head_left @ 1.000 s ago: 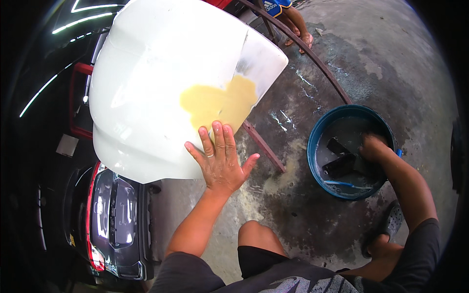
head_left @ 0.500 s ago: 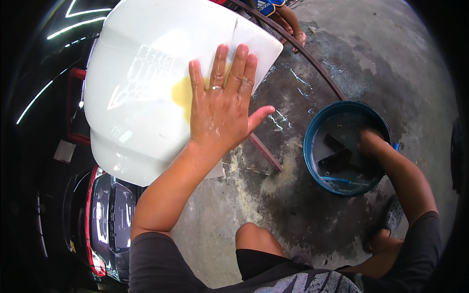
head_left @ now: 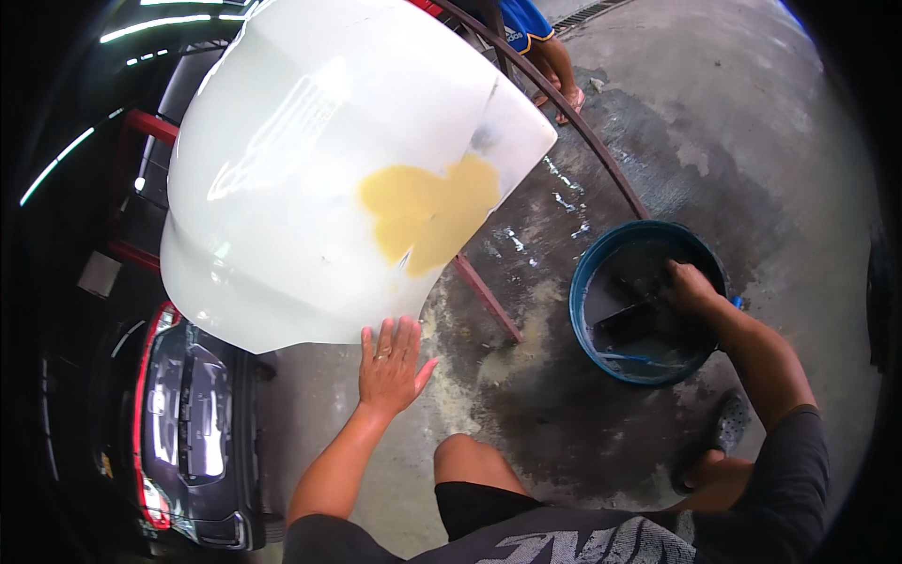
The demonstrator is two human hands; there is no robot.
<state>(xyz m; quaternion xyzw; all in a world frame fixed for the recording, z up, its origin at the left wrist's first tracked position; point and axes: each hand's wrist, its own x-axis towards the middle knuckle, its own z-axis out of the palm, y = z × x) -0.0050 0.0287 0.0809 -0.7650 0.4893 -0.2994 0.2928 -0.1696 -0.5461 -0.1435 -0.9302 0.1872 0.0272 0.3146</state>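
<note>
A white car panel (head_left: 272, 216), probably a hood, lies in front of me with a yellow-tan patch (head_left: 427, 211) near its right corner. My left hand (head_left: 390, 362) is at the panel's near edge, palm down, fingers stretched out and holding nothing; whether the fingertips touch the edge is hard to tell. To the right, my right hand (head_left: 693, 285) reaches into a round teal bucket (head_left: 575, 315) of cloudy water. Its fingers are curled, and what they hold, if anything, is hidden. Beside them a dark block (head_left: 625, 322) shows in the water, with a blue strip-like thing (head_left: 629, 358) near the rim.
A reddish-brown metal stand (head_left: 601, 155) runs under and past the panel toward the bucket. Another person's legs (head_left: 556, 70) stand beyond it. A dark car (head_left: 202, 423) is parked at lower left. The concrete floor (head_left: 770, 179) is partly wet.
My left hand has slid back off the yellow patch to the panel's near edge, uncovering the patch. My right hand has risen a little in the bucket and shows more clearly.
</note>
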